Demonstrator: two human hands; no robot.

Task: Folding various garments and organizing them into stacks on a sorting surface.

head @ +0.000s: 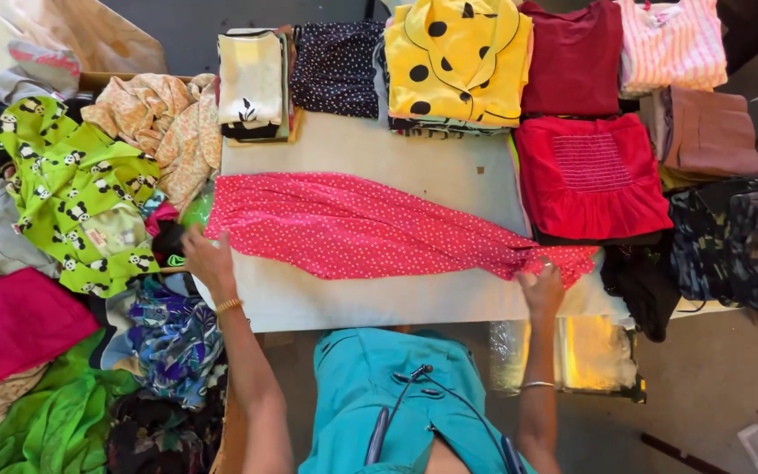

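Note:
A red garment with small white dots lies stretched across the pale table, folded into a long band. My left hand rests on its left end, fingers spread at the table's left edge. My right hand grips the garment's bunched right end near the table's front right corner. Both wrists wear thin bangles.
Folded clothes line the far edge: a cream piece, a dark dotted one, a yellow black-spotted top, dark red, pink striped. A red smocked piece sits at right. Loose clothes pile at left, including green panda-print fabric.

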